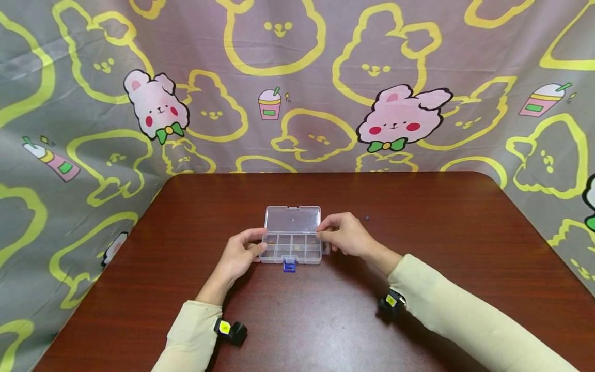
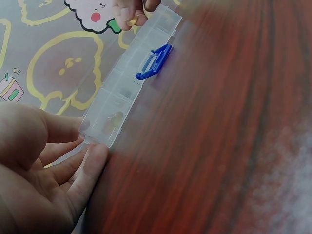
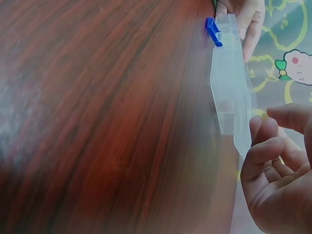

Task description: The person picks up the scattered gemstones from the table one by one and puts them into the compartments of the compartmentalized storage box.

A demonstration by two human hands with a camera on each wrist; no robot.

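Note:
A clear plastic compartment box [image 1: 298,254] lies on the table with its lid [image 1: 293,219] raised at the back and its blue latch [image 1: 290,266] hanging at the front. Small yellowish or brown bits show in some compartments; their kind is too small to tell. My left hand [image 1: 239,254] grips the left end of the box, thumb at the front, fingers behind. At the box's right end, my right hand [image 1: 346,235] pinches a tiny yellowish piece [image 3: 264,116] between thumb and forefinger. The fingers hide most of that piece.
A small dark object [image 1: 367,218] lies on the brown wooden table [image 1: 418,201], behind and right of the right hand. Beside the box's right side shows a small clear part [image 1: 326,247], partly hidden. A patterned curtain [image 1: 307,93] hangs behind the table and along its sides.

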